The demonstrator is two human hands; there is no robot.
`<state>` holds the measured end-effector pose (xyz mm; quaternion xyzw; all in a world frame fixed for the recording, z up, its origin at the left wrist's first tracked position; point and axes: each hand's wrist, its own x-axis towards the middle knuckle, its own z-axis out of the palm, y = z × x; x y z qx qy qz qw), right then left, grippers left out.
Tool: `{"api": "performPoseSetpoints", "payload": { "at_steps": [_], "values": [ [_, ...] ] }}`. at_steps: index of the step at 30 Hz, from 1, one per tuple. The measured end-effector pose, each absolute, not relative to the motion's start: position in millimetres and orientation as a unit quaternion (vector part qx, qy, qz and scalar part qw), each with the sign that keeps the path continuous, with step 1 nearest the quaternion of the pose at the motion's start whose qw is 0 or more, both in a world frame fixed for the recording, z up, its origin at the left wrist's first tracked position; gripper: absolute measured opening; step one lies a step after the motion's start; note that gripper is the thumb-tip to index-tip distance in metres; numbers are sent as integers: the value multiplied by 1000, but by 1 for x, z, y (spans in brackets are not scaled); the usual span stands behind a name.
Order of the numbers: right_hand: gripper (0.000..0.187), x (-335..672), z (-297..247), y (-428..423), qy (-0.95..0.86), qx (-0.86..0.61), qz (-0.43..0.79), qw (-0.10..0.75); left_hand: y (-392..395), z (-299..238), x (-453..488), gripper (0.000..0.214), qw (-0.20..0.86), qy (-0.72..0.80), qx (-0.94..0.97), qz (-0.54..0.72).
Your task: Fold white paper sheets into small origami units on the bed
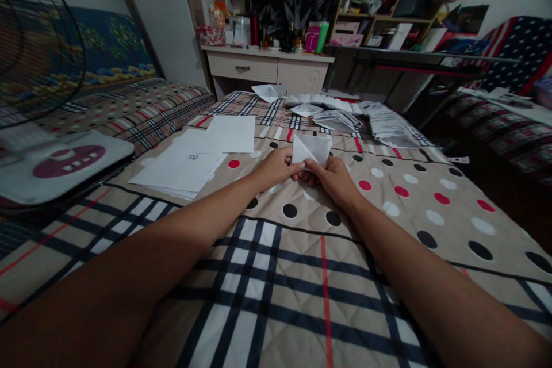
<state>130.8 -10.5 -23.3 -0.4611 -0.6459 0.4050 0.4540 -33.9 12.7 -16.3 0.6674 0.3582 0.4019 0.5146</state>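
Across a bed, a beige quilt with plaid bands and coloured dots (302, 270) is spread. Over its middle, well in from either side edge, a small, folded, roughly square white paper piece (314, 146) is held upright. It is pinched at the lower left by the left hand (276, 169) and lower right by the right hand (336, 179), neither nearer. No long axis is distinguished; a diagonal fold is shown.

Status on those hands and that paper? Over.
Left hand, right hand both holding folded paper. Right thumb overlaps lower edge. Loose sheets left, out of the way.
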Motion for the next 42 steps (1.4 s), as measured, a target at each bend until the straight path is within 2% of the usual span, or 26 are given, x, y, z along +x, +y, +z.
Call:
{"api": "performPoseSetpoints", "payload": {
  "at_steps": [31, 42],
  "values": [
    [37, 129, -20, -13, -647, -466, 400, 452, 11, -14, -33, 5, 521, 364, 663, 397],
    [45, 129, -20, -14, -642, -464, 409, 453, 11, -16, -34, 5, 523, 353, 661, 405]
  ]
}}
